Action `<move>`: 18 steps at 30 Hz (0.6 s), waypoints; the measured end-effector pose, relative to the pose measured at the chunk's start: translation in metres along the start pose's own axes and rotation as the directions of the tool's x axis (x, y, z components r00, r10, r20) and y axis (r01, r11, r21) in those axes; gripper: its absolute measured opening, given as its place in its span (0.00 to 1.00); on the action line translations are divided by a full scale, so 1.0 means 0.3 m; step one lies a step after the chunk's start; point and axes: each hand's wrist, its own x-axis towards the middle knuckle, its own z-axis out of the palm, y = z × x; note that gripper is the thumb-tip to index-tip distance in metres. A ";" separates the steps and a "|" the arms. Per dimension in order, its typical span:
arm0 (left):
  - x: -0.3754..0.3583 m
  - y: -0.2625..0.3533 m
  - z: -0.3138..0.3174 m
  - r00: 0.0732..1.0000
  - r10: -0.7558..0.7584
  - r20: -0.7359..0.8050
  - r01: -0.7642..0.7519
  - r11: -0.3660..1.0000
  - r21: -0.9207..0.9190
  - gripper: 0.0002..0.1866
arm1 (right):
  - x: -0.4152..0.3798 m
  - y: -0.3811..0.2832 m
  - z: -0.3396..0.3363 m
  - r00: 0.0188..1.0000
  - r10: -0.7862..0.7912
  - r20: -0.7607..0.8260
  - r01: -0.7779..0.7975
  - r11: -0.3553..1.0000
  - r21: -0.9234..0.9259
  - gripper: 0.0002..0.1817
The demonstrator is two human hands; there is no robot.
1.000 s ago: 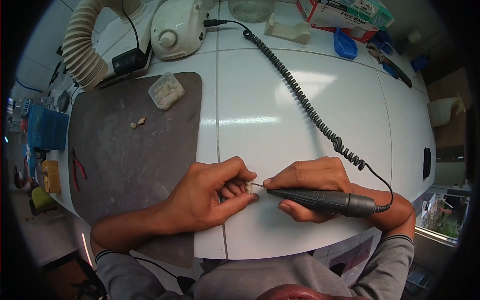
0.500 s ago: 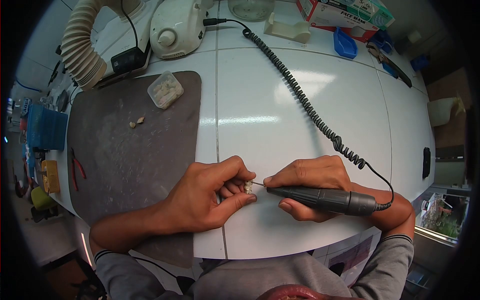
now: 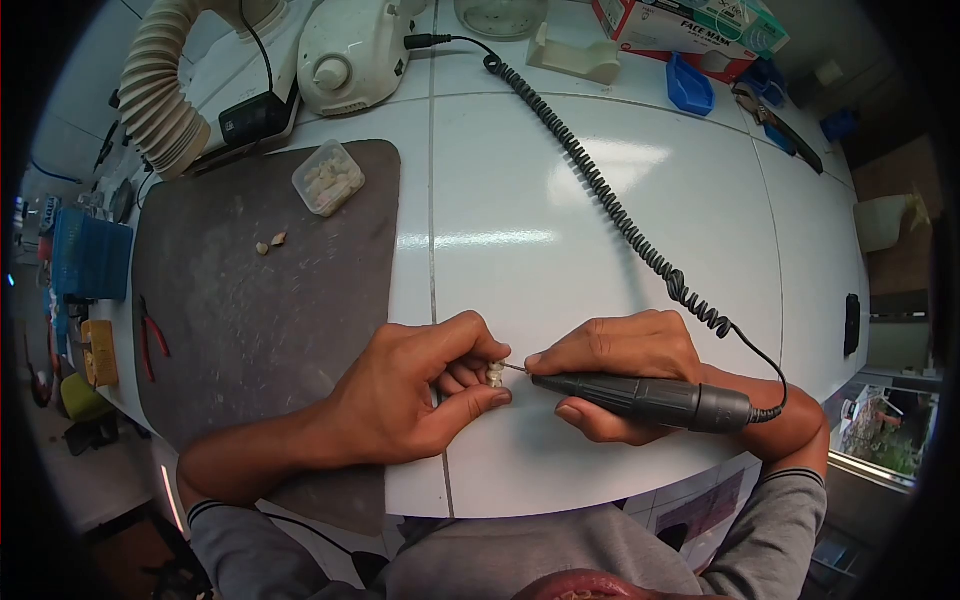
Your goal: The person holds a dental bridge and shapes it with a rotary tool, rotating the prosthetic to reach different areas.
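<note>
Between the thumb and fingers of my left hand (image 3: 415, 385) is a small cream tooth-shaped piece (image 3: 495, 374), partly covered by the fingertips. My right hand (image 3: 625, 355) is wrapped round a black rotary handpiece (image 3: 640, 400), which points left. Its thin metal tip (image 3: 515, 368) meets the upper part of the tooth-shaped piece or lies right beside it. A coiled black cable (image 3: 610, 200) runs from the handpiece up to a white control box (image 3: 352, 60).
A grey mat (image 3: 270, 290) on the left bears a clear tub (image 3: 328, 178) of pale pieces, two small loose pieces (image 3: 270, 243) and red pliers (image 3: 150, 340). A ribbed hose (image 3: 165, 95) hangs at upper left. Blue trays (image 3: 690, 85) and a mask box (image 3: 670, 38) stand at the back right.
</note>
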 end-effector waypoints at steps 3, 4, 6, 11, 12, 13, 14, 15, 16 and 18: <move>0.001 0.003 -0.003 1.000 -0.006 0.013 0.005 1.000 0.007 0.15 | 0.009 -0.020 -0.013 1.000 0.028 0.008 -0.028 1.000 0.008 0.16; 0.001 0.005 -0.003 1.000 -0.009 0.012 0.009 1.000 0.004 0.15 | 0.010 -0.019 -0.013 1.000 0.024 0.006 -0.024 1.000 0.014 0.16; 0.002 0.005 -0.003 1.000 -0.010 0.013 0.010 1.000 0.000 0.15 | 0.007 -0.017 -0.009 1.000 0.019 0.001 -0.019 0.999 0.026 0.17; 0.002 0.006 -0.006 1.000 -0.008 0.023 0.007 1.000 0.014 0.15 | 0.007 -0.016 -0.012 1.000 0.016 0.013 -0.017 0.999 0.029 0.17; 0.004 0.004 -0.006 1.000 -0.002 0.021 0.002 1.000 0.015 0.15 | 0.006 -0.015 -0.012 1.000 0.018 0.016 -0.018 0.999 0.030 0.17; 0.001 0.004 -0.003 1.000 -0.004 0.020 0.003 1.000 0.015 0.15 | 0.002 -0.013 -0.006 1.000 0.022 0.010 -0.022 0.999 0.031 0.17; 0.001 0.005 -0.004 1.000 0.001 0.016 -0.001 1.000 0.018 0.15 | 0.001 -0.006 -0.003 1.000 0.020 0.003 -0.020 0.999 0.026 0.18; 0.002 0.006 -0.005 1.000 -0.002 0.018 0.002 1.000 0.018 0.15 | 0.001 -0.002 -0.003 1.000 0.019 -0.003 -0.019 1.000 0.022 0.19; 0.001 0.008 -0.005 1.000 -0.006 0.021 0.006 1.000 0.014 0.15 | 0.001 -0.004 -0.003 1.000 0.020 -0.001 -0.020 1.000 0.022 0.19; 0.001 0.006 -0.004 1.000 -0.007 0.020 0.007 1.000 0.005 0.15 | 0.002 -0.004 -0.004 1.000 0.021 0.004 -0.021 1.000 0.019 0.19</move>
